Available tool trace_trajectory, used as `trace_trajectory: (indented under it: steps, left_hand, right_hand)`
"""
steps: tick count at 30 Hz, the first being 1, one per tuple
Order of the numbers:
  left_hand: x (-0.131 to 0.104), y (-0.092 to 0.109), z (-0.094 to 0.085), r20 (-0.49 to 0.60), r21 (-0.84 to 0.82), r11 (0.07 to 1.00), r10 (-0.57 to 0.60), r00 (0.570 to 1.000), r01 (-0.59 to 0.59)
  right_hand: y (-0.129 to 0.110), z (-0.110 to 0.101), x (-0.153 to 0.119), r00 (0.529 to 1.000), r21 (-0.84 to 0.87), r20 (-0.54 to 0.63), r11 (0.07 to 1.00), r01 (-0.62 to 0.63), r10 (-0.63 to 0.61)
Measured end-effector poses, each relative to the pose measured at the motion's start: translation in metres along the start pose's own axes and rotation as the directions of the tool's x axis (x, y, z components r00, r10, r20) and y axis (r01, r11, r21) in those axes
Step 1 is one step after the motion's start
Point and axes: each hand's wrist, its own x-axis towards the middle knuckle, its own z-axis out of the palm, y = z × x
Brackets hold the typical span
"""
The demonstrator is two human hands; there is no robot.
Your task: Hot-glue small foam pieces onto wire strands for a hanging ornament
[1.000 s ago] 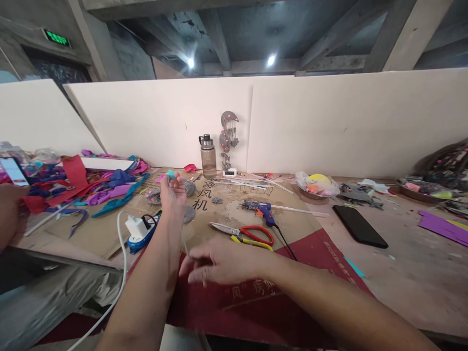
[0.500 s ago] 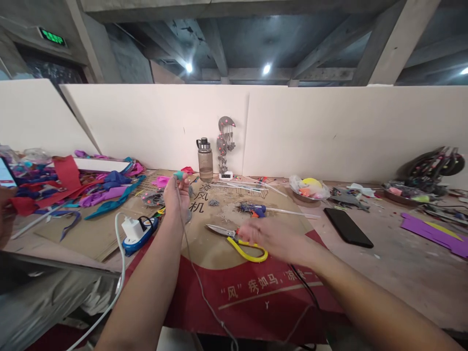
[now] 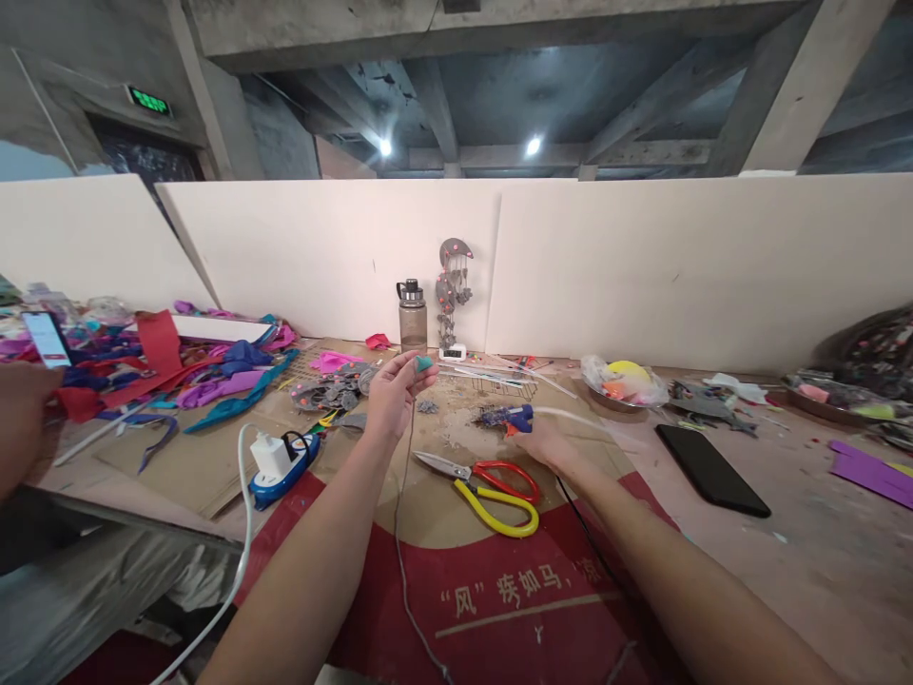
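My left hand (image 3: 394, 395) pinches a small teal piece (image 3: 423, 363) between thumb and fingertips, above the cardboard. A grey cord (image 3: 400, 542) hangs from that hand down past the front of the table. My right hand (image 3: 540, 443) is closed round the handle of a blue hot glue gun (image 3: 512, 417), its fingers partly hidden. A glue stick (image 3: 571, 415) sticks out of the gun's back, and the nozzle end points left. Just in front lie scissors (image 3: 456, 466) with one red and one yellow handle, touched by neither hand.
A blue power strip (image 3: 286, 473) with a white plug stands at left, near coloured cloth strips (image 3: 235, 376). Behind are a bottle (image 3: 412, 319) and a hanging grey ornament (image 3: 449, 290). A black phone (image 3: 711, 469) lies right. Another person's hand (image 3: 27, 419) shows at far left.
My right hand has moved from over the scissors to the glue gun's handle and closed on it. My left hand, still with the teal piece, has shifted right. The view has turned slightly left.
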Motion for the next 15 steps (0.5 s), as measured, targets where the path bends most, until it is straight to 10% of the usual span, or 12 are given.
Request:
trace_trajectory:
  steps: [4, 8, 15]
  left_hand:
    - [-0.005, -0.002, 0.003, 0.034, 0.040, 0.999, -0.031, 0.999, 0.030]
    - [-0.008, -0.006, 0.006, -0.054, 0.122, 0.990, -0.058, 0.997, 0.064]
    - [-0.015, -0.013, 0.016, -0.067, 0.130, 0.984, -0.114, 0.991, 0.122]
  right_hand:
    - [-0.012, 0.000, -0.011, 1.000, 0.245, -0.023, 0.969, 0.017, -0.012]
    - [-0.036, -0.005, -0.040, 0.969, 0.699, -0.107, 0.676, 0.233, -0.224]
    - [-0.049, -0.013, -0.069, 0.904, 0.532, -0.192, 0.733, 0.423, -0.383]
